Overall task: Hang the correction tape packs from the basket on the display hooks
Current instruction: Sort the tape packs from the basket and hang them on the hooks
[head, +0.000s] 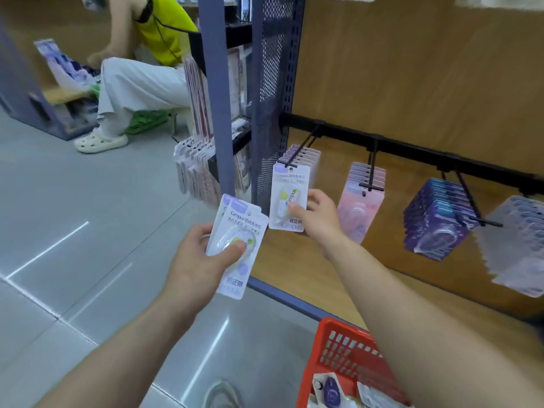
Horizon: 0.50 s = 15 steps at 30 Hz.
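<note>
My left hand point(203, 257) grips two white correction tape packs point(240, 245) with green-and-white tape, thumb across the front blister. My right hand point(316, 216) pinches another white pack point(287, 184) by its lower right side; that pack's hole sits at the tip of the leftmost display hook point(300, 148), in front of several like packs. The red basket point(344, 346) stands at the bottom right under my right forearm, with a few more packs inside.
A black rail point(412, 150) on the wooden panel carries further hooks with pink packs point(360, 201), purple packs point(435, 219) and pale packs point(518, 245). A blue perforated upright point(273, 98) stands left of the hooks. A crouching person point(141, 83) works at a shelf across the grey tile floor.
</note>
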Motion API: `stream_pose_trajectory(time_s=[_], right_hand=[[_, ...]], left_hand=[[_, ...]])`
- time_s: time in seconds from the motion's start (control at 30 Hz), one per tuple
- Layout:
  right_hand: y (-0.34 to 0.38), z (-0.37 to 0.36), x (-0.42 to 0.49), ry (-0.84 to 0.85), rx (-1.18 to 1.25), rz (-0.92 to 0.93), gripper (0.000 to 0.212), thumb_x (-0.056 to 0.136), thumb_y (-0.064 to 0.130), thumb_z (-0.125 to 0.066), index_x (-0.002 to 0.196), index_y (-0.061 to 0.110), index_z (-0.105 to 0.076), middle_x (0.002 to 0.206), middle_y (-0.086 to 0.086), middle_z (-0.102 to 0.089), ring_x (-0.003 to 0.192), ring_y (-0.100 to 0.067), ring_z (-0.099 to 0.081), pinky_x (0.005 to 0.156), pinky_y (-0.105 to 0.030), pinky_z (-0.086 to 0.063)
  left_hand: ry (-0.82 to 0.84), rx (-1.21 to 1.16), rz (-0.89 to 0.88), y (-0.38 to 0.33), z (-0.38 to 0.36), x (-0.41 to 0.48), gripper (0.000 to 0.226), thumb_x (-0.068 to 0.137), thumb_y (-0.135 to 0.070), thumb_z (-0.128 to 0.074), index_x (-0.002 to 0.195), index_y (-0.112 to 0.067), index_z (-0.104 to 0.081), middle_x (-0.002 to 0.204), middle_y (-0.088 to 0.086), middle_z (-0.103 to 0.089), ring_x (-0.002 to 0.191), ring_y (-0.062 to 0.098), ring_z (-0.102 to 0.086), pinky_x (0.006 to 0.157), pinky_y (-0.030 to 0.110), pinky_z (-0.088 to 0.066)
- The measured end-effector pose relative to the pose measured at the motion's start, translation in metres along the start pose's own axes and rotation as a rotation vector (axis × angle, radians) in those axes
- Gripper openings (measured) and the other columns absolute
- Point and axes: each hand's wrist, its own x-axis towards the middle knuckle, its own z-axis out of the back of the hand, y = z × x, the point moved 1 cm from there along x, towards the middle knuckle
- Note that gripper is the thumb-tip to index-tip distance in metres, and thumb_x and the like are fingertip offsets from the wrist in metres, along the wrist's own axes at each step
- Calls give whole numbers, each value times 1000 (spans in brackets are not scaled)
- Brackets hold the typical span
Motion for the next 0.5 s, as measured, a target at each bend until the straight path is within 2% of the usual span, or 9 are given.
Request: stream_pose_trajectory(time_s=[0.07, 0.13, 0.27, 0.37, 0.5], right_hand=[[-2, -1, -1, -14, 9, 30, 24, 94, 16, -72, 116, 17, -62, 108, 4, -76, 97, -9, -72, 65, -18, -55], [-3, -1, -4, -29, 21, 66, 27, 93, 17, -74, 118, 15, -63, 108, 4, -75, 97, -6, -71, 63, -12, -52], [-3, -3, -3, -23, 32, 83, 28, 92, 17, -75, 117, 13, -63, 107, 3, -75, 95, -9, -73, 65, -19, -58], [-2, -2, 2, -34, 27, 55, 25, 93, 20, -74, 115, 15, -63, 104, 1, -76, 88, -13, -75, 63, -31, -61], [0, 0, 19, -70, -105, 40, 20, 92, 23, -75, 109, 19, -65, 96, 4, -74, 83, -10, -71, 60, -21, -55]], left_hand=[[10, 2, -1, -3, -1, 3, 32, 87, -26, -79, 115, -28, -62, 101, -7, -77, 80, 10, -76, 59, 22, -51], [10, 1, -2, -6, -1, 5, 32, 87, -26, -79, 114, -28, -63, 99, -7, -78, 80, 12, -76, 62, 25, -51], [-7, -22, 6, -8, -1, 7, 33, 86, -26, -80, 114, -28, -62, 99, -6, -78, 79, 13, -76, 59, 24, -51], [-12, -28, 15, -7, -2, 7, 34, 86, -26, -80, 115, -28, -62, 101, -4, -78, 83, 16, -77, 63, 28, -53], [-2, -29, 21, -8, -5, 6, 33, 86, -24, -80, 113, -28, -62, 102, -4, -78, 84, 17, -77, 62, 28, -54]])
